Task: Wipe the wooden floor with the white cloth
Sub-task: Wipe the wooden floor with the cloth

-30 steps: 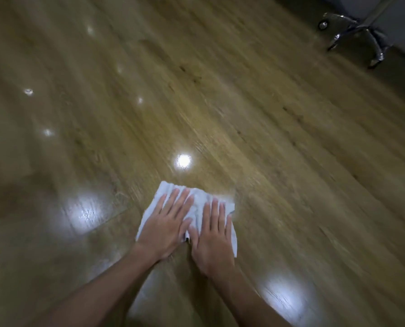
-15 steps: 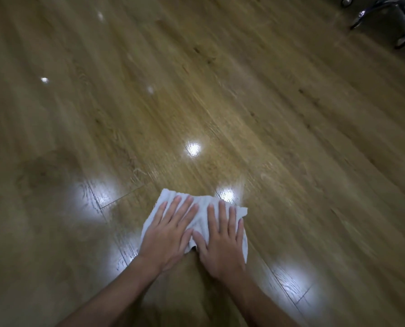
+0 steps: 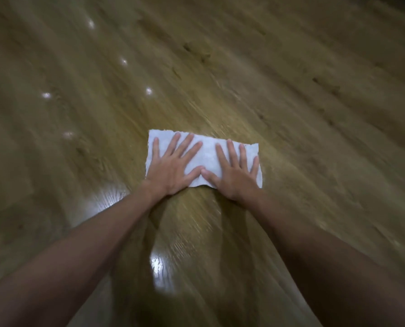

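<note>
White cloth (image 3: 207, 152) spread flat on wooden floor (image 3: 291, 90). Left hand (image 3: 171, 166) and right hand (image 3: 234, 175) pressed open-palmed on top, gripping nothing. Probably thin, limp, bunching easily; best held by even downward pressure.

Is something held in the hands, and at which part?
Nothing is gripped: left hand and right hand press flat on the rectangular white cloth.
</note>
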